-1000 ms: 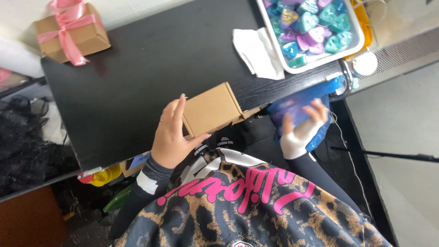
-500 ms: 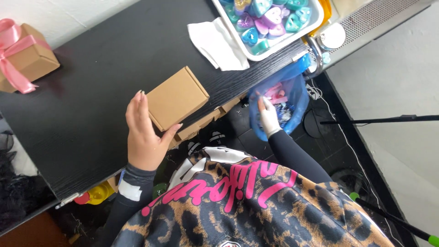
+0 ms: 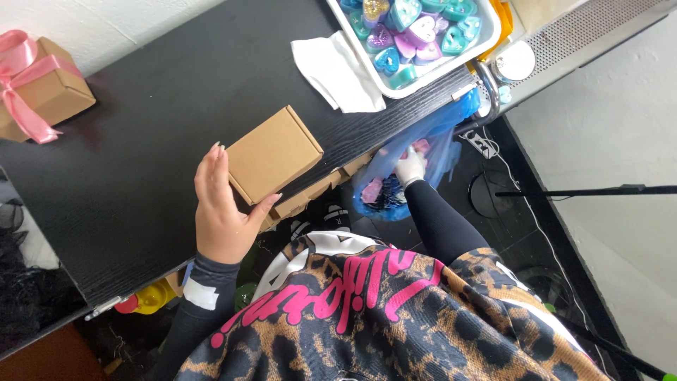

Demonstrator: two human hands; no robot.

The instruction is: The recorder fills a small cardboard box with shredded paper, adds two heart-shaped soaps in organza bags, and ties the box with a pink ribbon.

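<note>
While the head camera looks straight down, the scene reads as follows.

Left hand: the left hand (image 3: 224, 212) lies open and flat against the near left side of the box (image 3: 273, 154), thumb under the front corner, fingers spread up the side; it steadies the box and does not clamp it.

Right hand: the right hand (image 3: 409, 168) is down inside the blue bag (image 3: 423, 152) that hangs off the table edge; it looks gloved in white, and whether it is closed on anything I cannot tell, since the plastic hides the fingers.

Box: small, plain brown cardboard, lid shut, lying on the black table (image 3: 127, 176) close to the near edge, turned at an angle.

Handling: by my judgement the box is light and fairly stiff at the edges, but the broad faces would dent under a hard squeeze; its matt card should not slip. Best hold is across two opposite side walls near the corners, thumb one side and fingers the other.

Bag: thin and soft, with pink and dark pieces inside; it will sag and shift under the hand.

Beyond the box: a white cloth (image 3: 337, 74) lies on the table, just beside a white tray (image 3: 486, 32) of heart-shaped pieces in blue, purple and teal.

Far left: a second brown box tied with a pink ribbon (image 3: 28, 92), well apart.
</note>
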